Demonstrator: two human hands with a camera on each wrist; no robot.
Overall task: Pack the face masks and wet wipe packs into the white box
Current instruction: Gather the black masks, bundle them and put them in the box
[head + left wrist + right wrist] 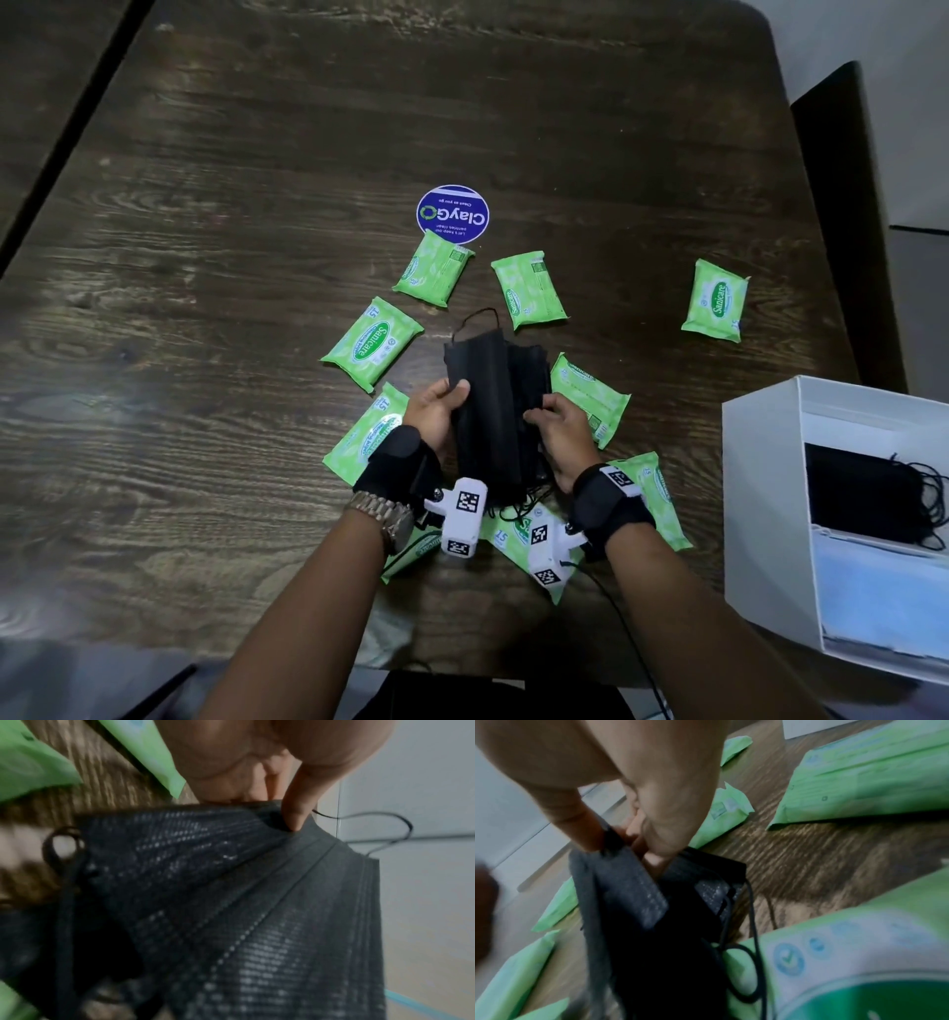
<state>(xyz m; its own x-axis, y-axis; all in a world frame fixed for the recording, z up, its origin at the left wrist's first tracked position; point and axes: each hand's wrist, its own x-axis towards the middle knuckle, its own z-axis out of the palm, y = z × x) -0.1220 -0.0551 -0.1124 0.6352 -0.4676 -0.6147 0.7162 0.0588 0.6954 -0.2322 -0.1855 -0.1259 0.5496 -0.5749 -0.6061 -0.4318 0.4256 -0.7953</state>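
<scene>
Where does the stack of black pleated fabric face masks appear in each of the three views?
Head: stack of black pleated fabric face masks at centre, held between both hands.
Left wrist: it fills the lower middle, under a fingertip.
Right wrist: lower centre-left, below the fingers.
Shared landmark: green wet wipe packs on the table.

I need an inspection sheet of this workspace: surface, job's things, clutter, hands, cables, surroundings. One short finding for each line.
Surface: dark wood-grain table.
Job's things: stack of black face masks held above the table; green wet wipe packs scattered around; open white box at right, black and light blue masks inside.
Clutter: round blue sticker.
Hands: left hand and right hand both grip the mask stack.
Cables: thin black cable from the right wrist.
Surroundings: dark chair back, pale floor.
</scene>
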